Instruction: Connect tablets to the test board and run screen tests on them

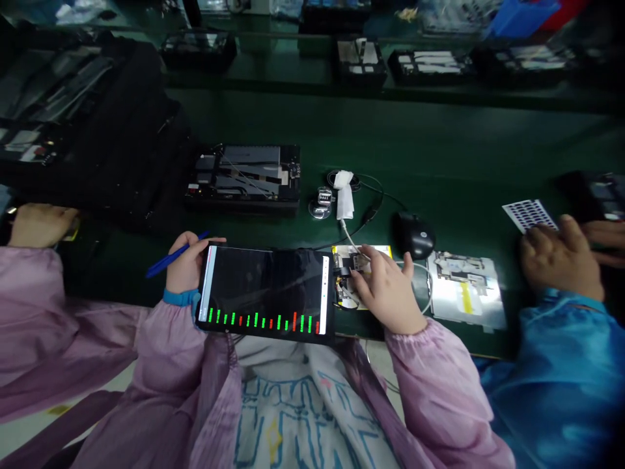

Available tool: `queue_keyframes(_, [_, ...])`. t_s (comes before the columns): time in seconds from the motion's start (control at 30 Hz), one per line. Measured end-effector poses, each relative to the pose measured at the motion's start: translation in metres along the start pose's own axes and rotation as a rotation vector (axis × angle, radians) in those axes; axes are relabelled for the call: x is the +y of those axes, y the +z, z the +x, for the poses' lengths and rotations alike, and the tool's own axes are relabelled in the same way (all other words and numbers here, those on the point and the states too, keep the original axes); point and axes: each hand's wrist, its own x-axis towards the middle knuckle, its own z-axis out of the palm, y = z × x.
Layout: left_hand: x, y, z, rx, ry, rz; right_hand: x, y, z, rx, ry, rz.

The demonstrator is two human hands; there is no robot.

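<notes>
My left hand (184,264), with a blue wristband, grips the left edge of a tablet screen (266,286) and also has a blue pen (168,260) between its fingers. Green and red bars light up along the screen's lower side. Just right of the screen lies an opened circuit assembly with a battery (383,253). Over it is my right hand (385,290), thumb and forefinger close together at a small connector; what they pinch is too small to make out. A white cable (347,229) runs down to that spot from a white-wrapped plug (344,198).
A black mouse (414,234) and a metal-backed panel (471,290) sit to the right. Behind the screen are a tray of device parts (244,172) and a tally counter (322,200). Black trays (97,130) stack at left. Co-workers' hands (561,257) are on both sides.
</notes>
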Motion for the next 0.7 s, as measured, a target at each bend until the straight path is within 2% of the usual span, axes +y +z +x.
queue_keyframes(0.13, [0.001, 0.001, 0.0, -0.004, -0.005, 0.0, 0.003, -0.005, -0.005, 0.013, -0.055, 0.09])
queue_keyframes(0.3, [0.0, -0.001, 0.0, -0.012, 0.001, 0.005, 0.011, -0.009, -0.004, -0.198, -0.211, 0.266])
queue_keyframes(0.47, [0.0, -0.002, -0.001, -0.016, 0.001, 0.005, 0.019, -0.009, 0.011, -0.276, -0.286, 0.33])
queue_keyframes(0.6, [0.001, -0.003, -0.001, -0.022, 0.004, -0.01, 0.018, -0.007, 0.018, -0.251, -0.293, 0.371])
queue_keyframes(0.7, [0.001, -0.005, -0.001, -0.037, -0.005, -0.004, 0.009, 0.0, 0.012, -0.155, -0.187, 0.32])
